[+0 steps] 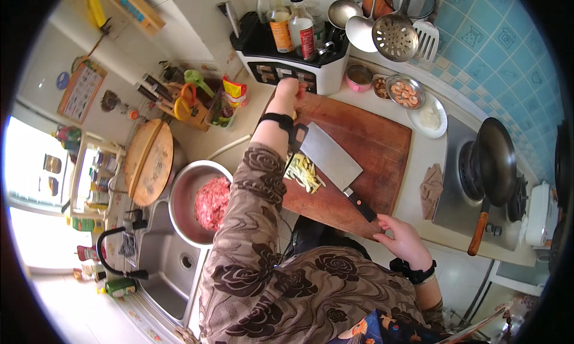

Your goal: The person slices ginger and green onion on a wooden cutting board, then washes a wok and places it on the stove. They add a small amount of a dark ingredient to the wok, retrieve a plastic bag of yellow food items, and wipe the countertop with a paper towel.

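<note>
My left hand [290, 87] reaches over the far left corner of a wooden cutting board [381, 142], at the front of a white-and-black seasoning box [329, 75] with small compartments. The fingers of that hand are largely hidden, so its grasp is unclear. At the board's near right corner is my right hand [403, 238], thumb and fingers apart, close to the end of a cleaver's black handle [360, 205]. The cleaver's broad blade [331, 153] lies flat on the board. Beside it is a pile of pale yellow-green cut strips [305, 176], partly covered by my left arm.
Left of the board, a metal basin [179, 214] of minced meat [210, 203] stands by the sink [166, 272]. Shrimp fill a metal bowl [406, 93] beside a white plate [443, 120]. At right, a wok [495, 160] sits on the stove [448, 200], near a brown cloth [431, 189].
</note>
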`<state>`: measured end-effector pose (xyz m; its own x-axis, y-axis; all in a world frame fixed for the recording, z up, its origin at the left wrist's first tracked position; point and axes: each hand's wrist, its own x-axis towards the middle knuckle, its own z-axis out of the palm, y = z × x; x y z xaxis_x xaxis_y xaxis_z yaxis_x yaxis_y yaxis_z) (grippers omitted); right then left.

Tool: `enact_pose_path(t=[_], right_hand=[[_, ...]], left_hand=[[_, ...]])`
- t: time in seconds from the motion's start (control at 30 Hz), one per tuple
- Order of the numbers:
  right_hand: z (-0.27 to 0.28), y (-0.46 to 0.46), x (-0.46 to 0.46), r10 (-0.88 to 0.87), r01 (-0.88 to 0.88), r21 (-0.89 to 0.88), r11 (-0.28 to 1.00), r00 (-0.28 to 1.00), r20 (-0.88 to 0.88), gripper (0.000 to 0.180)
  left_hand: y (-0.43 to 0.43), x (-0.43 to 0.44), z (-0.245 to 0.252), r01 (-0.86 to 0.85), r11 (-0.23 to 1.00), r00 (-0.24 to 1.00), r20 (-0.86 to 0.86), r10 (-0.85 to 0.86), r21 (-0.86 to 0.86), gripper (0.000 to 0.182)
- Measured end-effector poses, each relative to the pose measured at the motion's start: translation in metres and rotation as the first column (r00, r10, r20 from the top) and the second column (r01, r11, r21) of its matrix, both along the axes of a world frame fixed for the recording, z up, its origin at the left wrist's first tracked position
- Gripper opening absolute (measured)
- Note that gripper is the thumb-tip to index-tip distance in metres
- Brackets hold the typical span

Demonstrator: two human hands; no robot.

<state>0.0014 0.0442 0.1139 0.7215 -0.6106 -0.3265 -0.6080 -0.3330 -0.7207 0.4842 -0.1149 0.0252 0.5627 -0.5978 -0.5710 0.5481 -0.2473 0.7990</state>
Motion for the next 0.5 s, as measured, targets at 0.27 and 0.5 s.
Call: enact_pose_path(t=[0.27,0.5], right_hand=[[0.012,-0.007,0.037,-0.148,0.158,0.099,0.983,0.984,-0.1,0.05],[0.013,-0.025,0.091,-0.033,0.033,-0.009,0.999,0.999,-0.027,0.048]], left_hand=[[-0.057,0.045,-0.033,0.21,0.969,0.976,-0.085,-0.201,0.129,0.017],[0.011,0.022,-0.04,0.255,0.967,0.952,0.175,-0.25,-0.006,0.023]])
